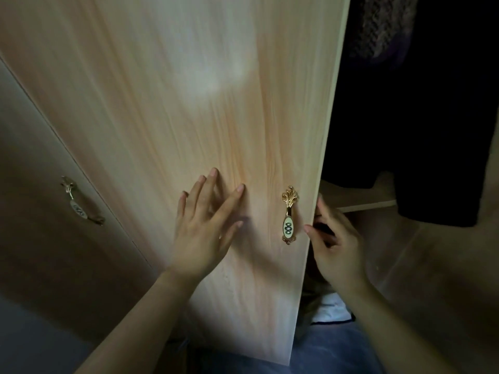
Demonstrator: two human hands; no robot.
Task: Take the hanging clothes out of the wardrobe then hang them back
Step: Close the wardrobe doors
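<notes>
The wardrobe door (189,103) fills most of the view. It is a tall pale wood panel that stands ajar, with its free edge running from 12 o'clock down to about 6 o'clock, a little right of centre. Behind that edge the wardrobe is dark. A dark garment (405,130) hangs there, its long axis straight up and down and its hem near mid-height, with a knitted garment (383,25) at the top, around 1 o'clock. So the clothes are inside, on the far side of the door's edge. At 9 o'clock a neighbouring door (54,238) sits in shadow, shut as far as I can tell.

The left hand (205,228) lies flat on the door's face, fingers straight and spread, gripping nothing. The right hand (337,244) has its fingers curled round the door's free edge with the thumb on the front, clamped on the panel just at 3 o'clock of the gilt handle (289,214), which neither hand holds.

From the right hand the dark garment lies up at 1 to 2 o'clock, well inside. This hand is plainly the nearer, and the door does not stand between it and the clothes. Whether the door is on its way open or shut I cannot tell. A reach for the clothes would probably fall to the right hand, going up and in. Low down, near 5 o'clock, a white cloth (332,309) shows.
</notes>
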